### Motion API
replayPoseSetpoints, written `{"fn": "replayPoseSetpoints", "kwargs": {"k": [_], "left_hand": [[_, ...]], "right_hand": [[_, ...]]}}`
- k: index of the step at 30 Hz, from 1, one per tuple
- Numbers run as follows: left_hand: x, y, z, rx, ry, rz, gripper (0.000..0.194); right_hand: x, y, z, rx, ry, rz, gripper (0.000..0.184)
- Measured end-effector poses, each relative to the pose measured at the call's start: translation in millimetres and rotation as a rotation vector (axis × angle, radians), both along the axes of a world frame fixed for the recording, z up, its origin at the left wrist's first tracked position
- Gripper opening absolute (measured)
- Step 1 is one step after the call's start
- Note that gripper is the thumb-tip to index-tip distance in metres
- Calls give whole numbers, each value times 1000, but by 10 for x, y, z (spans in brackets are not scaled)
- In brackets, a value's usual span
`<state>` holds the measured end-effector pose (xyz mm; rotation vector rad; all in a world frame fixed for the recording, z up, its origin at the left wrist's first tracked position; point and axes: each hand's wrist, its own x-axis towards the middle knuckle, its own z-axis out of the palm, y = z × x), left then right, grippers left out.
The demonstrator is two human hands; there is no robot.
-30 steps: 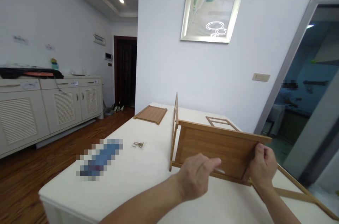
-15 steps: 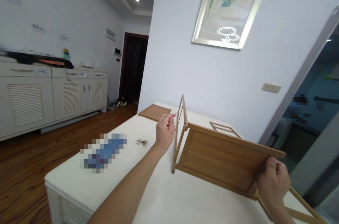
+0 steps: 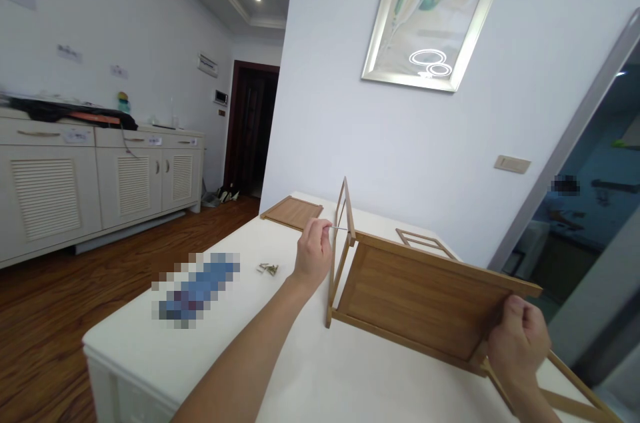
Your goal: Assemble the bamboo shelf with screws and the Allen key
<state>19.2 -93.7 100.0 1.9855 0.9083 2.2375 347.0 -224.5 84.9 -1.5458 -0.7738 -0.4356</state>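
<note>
My left hand [image 3: 314, 249] is closed in a pinch on a thin metal rod [image 3: 340, 228] that looks like a hex key. Its tip reaches the upright wooden side frame [image 3: 350, 213] near the top corner of the panel. A brown wooden panel [image 3: 415, 303] stands on edge, joined at its left end to that frame. At the panel's right end, my right hand [image 3: 517, 336] grips the edge, with the fingers partly hidden behind it. Below this hand, another wooden frame [image 3: 575, 403] extends to the lower right. Several small brass-coloured screws [image 3: 269, 269] lie left of my left hand.
The white table [image 3: 280, 369] carries a flat wooden panel [image 3: 293, 211] at the back left and a small wooden frame [image 3: 425, 241] behind the upright one. A blurred blue item [image 3: 200, 289] lies at left. Beyond are white cabinets [image 3: 47, 189]; a person is at far right.
My left hand has shifted slightly down and right, and the thin rod now shows between its fingers and the side frame. My right hand keeps its grip on the panel.
</note>
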Motion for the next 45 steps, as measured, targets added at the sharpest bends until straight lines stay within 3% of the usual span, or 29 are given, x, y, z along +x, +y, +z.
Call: {"fn": "replayPoseSetpoints", "kwargs": {"k": [15,27,45], "left_hand": [[-2,4,12,102,-3,13,20],[-37,44,10,136,-28,38,21],[-33,-13,13,62,-67,11,19]], "right_hand": [[-51,-10,20,12,7,22,38],[85,78,-96,82,-19,82,37],[39,57,-73,53,44,96,43]]}}
